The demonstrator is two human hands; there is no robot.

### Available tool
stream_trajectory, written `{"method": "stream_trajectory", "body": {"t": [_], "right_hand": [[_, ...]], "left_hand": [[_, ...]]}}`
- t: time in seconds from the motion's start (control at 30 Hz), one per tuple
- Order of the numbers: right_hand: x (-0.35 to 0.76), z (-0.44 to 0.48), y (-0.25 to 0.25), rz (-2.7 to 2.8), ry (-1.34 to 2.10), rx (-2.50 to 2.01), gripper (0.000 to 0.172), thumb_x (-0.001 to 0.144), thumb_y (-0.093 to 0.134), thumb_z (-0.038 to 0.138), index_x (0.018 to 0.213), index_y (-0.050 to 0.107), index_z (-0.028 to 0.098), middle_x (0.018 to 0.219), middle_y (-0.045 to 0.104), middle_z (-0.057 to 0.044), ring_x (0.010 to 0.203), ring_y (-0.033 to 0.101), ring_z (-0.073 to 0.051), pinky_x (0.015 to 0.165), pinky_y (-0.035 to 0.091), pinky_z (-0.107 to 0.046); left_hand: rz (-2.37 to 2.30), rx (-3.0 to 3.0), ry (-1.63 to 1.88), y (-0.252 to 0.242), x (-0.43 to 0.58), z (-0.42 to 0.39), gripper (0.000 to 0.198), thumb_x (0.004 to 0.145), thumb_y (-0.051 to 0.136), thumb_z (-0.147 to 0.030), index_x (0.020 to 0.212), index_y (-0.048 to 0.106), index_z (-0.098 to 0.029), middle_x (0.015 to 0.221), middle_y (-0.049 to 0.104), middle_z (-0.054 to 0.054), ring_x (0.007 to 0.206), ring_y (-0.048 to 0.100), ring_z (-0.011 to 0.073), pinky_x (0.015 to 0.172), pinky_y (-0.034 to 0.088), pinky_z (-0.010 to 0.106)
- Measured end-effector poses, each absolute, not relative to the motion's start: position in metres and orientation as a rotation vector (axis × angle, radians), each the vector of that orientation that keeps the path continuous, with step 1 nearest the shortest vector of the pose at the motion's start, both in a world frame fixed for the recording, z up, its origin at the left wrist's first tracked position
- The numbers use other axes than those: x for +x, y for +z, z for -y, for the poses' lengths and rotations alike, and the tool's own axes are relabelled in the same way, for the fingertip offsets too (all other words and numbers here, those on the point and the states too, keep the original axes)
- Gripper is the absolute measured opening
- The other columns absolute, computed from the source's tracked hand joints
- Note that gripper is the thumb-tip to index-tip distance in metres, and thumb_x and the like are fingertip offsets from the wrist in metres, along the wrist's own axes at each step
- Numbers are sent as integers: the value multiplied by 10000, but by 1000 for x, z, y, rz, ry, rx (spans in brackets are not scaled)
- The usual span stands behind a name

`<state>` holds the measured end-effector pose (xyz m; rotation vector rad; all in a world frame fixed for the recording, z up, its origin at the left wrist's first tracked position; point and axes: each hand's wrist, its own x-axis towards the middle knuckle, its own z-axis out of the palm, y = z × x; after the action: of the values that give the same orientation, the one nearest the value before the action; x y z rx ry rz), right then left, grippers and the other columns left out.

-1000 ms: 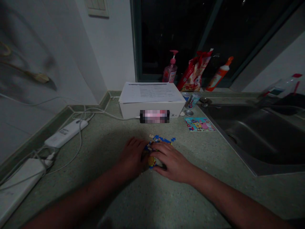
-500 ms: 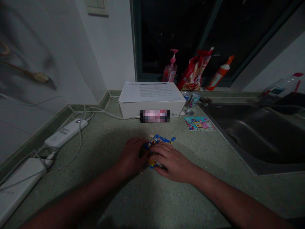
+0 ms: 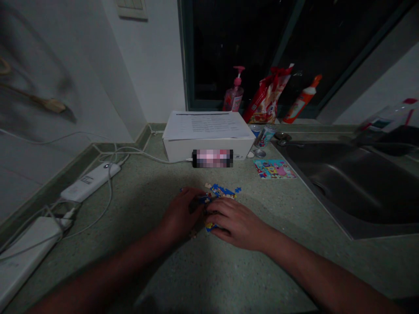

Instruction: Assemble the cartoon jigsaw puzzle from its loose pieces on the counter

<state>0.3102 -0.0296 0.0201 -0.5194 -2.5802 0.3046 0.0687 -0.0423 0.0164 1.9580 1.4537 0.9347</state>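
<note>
Blue, yellow and pale jigsaw puzzle pieces (image 3: pixel 224 190) lie in a small heap on the speckled green counter, just beyond my hands. My left hand (image 3: pixel 181 214) is curled, its fingers and thumb around a blue jigsaw puzzle piece (image 3: pixel 205 199). From the right, my right hand (image 3: pixel 234 220) bends over a joined section of jigsaw puzzle (image 3: pixel 210 227), gripping it with fingers and thumb. Most of that section is hidden under the fingers. A few loose pieces (image 3: pixel 193 234) lie by my left wrist.
Behind the pieces, a phone (image 3: pixel 212 158) leans on a white box (image 3: pixel 178 148) with paper on top. A cartoon picture card (image 3: pixel 275 169) lies right, beside the steel sink (image 3: pixel 327 192). Power banks (image 3: pixel 91 181) and cables line the left side. Cans (image 3: pixel 266 136) stand behind.
My left hand has shifted slightly, uncovering a small piece beyond its knuckles and more of the blue piece at its fingertips. My right hand has barely moved.
</note>
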Motion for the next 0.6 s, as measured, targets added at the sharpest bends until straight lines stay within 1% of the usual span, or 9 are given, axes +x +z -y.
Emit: {"method": "stream_trajectory", "body": {"t": [0.2,0.37,0.43,0.53,0.6], "right_hand": [[310,30,20,2590,310,-512,189,1030,737,230,1219,727,236,1288,765,-104,1230,716,-285,1077,613,-508],[311,30,20,2579,341,-513,176,1057,734,300,1225,726,252,1287,775,-94,1234,723,-270,1074,611,-495],[311,30,22,2543,351,-531,165,1072,715,328,1217,725,250,1233,792,-85,1178,744,-265,1037,622,-481],[311,30,24,2428,348,-647,131,1095,663,314,1186,729,245,1132,811,-79,1066,771,-259,948,639,-452],[311,30,24,2326,344,-772,131,1096,649,307,1183,726,245,1117,811,-88,1046,774,-262,915,642,-441]], "left_hand": [[-1467,1916,955,10,69,39,273,913,632,-196,1140,756,-282,1082,824,69,990,793,270,920,672,483],[-1463,1832,983,8,69,39,248,919,631,-213,1121,766,-263,1080,833,81,970,805,269,911,682,477],[-1474,1795,986,9,68,39,241,919,636,-221,1120,767,-250,1081,838,86,974,808,273,920,682,486],[-1493,1738,986,13,65,37,229,921,661,-241,1127,760,-239,1086,852,95,972,818,291,915,686,507],[-1488,1706,1016,15,63,37,217,936,673,-268,1132,759,-239,1088,857,109,961,822,302,897,693,519]]}}
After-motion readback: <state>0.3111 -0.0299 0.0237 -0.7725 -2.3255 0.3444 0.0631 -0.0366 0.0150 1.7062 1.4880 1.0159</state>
